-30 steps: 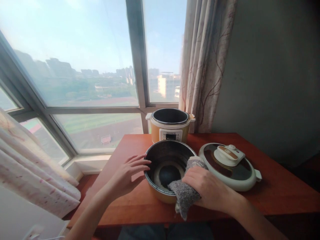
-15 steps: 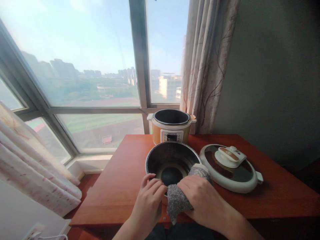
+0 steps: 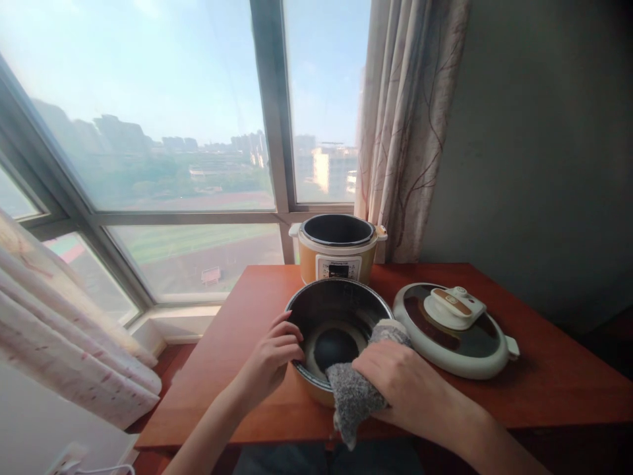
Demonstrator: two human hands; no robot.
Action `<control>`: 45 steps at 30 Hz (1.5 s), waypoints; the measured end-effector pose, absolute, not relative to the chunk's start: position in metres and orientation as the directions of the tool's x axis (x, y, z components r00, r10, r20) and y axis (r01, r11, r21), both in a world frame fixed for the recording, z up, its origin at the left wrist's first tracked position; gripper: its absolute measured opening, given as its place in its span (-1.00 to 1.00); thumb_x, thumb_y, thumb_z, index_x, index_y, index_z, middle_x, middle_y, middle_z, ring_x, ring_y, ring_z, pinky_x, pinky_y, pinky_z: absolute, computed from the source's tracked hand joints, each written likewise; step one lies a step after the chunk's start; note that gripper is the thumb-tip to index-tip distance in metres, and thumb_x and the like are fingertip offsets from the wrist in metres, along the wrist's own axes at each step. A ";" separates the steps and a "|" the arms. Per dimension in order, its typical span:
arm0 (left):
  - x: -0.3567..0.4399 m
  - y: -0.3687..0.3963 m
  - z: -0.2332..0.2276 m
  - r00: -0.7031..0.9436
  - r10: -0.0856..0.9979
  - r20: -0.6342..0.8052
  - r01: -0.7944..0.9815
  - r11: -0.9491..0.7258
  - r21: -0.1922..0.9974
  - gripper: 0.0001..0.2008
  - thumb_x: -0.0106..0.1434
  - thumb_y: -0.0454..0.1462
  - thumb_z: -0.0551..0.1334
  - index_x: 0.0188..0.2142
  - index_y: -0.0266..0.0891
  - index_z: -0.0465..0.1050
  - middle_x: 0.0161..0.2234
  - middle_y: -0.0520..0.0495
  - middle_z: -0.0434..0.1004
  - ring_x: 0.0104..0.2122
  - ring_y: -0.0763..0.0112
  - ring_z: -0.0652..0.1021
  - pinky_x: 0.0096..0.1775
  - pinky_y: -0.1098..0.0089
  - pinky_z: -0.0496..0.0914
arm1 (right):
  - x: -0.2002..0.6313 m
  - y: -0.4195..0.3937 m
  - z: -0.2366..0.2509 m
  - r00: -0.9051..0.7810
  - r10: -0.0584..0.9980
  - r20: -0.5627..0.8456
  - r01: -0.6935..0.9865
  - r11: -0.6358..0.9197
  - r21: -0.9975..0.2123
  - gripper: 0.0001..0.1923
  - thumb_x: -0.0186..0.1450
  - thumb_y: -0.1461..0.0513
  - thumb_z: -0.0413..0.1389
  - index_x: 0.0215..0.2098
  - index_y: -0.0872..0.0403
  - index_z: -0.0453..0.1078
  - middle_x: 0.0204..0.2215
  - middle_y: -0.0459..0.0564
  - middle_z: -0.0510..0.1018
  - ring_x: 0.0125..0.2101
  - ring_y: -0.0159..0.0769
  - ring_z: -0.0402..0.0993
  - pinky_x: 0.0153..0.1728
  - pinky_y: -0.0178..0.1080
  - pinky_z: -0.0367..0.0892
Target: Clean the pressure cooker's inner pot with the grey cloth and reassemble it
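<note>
A dark inner pot (image 3: 341, 297) with a pale ring round its bottom rests on the table near me. My left hand (image 3: 277, 349) grips its left rim, fingers curled over the edge and the thumb hidden. In my right hand (image 3: 395, 376) a grey fuzzy cloth (image 3: 356, 399) is bunched over the near right rim. One end of the cloth hangs down outside the pot, and another part shows above my knuckles at the right wall.
Behind the pot stands a yellow and white electric pressure cooker (image 3: 336, 257) with its top uncovered. Its round lid (image 3: 450, 330) with a white handle lies to the right on the red-brown table (image 3: 212, 396). Windows and curtains (image 3: 405, 132) border the far side.
My left hand has moved left along the rim, from the near side to the left side. My right hand stays on the near right rim with the cloth, shifted slightly.
</note>
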State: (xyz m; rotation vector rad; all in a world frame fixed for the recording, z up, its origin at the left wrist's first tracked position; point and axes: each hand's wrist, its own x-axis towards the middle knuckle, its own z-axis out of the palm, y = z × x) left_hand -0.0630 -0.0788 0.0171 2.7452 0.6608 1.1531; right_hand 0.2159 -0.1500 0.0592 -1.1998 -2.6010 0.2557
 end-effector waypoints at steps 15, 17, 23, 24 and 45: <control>-0.085 -0.067 0.017 0.602 0.529 0.598 0.571 -0.809 0.140 -0.66 0.28 -0.49 0.03 -0.20 -0.11 0.51 -0.18 0.00 0.62 0.14 0.28 0.42 0.25 0.06 0.09 | 0.207 -0.155 0.067 -0.546 0.827 0.133 0.777 0.560 -0.289 -0.76 0.17 0.23 0.25 -0.17 0.02 0.42 -0.23 -0.04 0.52 -0.19 -0.13 0.37 -0.15 -0.14 0.15; -0.081 -0.087 0.020 0.603 0.506 0.617 0.586 -0.805 0.088 -0.65 0.26 -0.50 0.05 -0.15 -0.10 0.48 -0.12 0.01 0.60 0.16 0.28 0.38 0.26 0.07 0.06 | 0.204 -0.157 0.071 -0.558 0.824 0.094 0.788 0.562 -0.251 -0.78 0.17 0.22 0.22 -0.20 0.02 0.42 -0.24 -0.02 0.52 -0.21 -0.13 0.36 -0.18 -0.14 0.13; -0.038 -0.140 0.026 0.606 0.593 0.531 0.617 -0.771 0.157 -0.75 0.20 -0.49 0.05 -0.29 -0.16 0.40 -0.30 0.00 0.53 -0.15 0.30 0.50 0.25 0.08 0.09 | 0.198 -0.152 0.079 -0.641 0.767 0.032 0.752 0.636 -0.170 -0.81 0.13 0.17 0.19 -0.30 0.07 0.41 -0.26 0.04 0.53 -0.21 -0.12 0.38 -0.17 -0.12 0.09; -0.030 -0.144 0.024 0.604 0.611 0.512 0.632 -0.759 0.159 -0.75 0.16 -0.51 0.05 -0.32 -0.17 0.38 -0.33 0.01 0.51 -0.22 0.32 0.50 0.24 0.08 0.12 | 0.197 -0.150 0.079 -0.648 0.761 0.025 0.747 0.641 -0.176 -0.79 0.12 0.16 0.19 -0.29 0.07 0.40 -0.25 0.04 0.53 -0.21 -0.13 0.39 -0.18 -0.13 0.09; -0.074 -0.044 0.040 0.721 0.487 0.492 0.277 -0.855 0.439 -0.59 0.42 -0.31 0.02 -0.55 -0.17 0.41 -0.51 -0.08 0.55 -0.15 0.29 0.54 -0.03 0.26 0.39 | 0.219 -0.144 0.074 -0.652 0.752 0.091 0.726 0.655 -0.209 -0.80 0.23 0.09 0.18 -0.36 0.06 0.38 -0.37 -0.04 0.55 -0.33 -0.27 0.41 -0.31 -0.22 0.02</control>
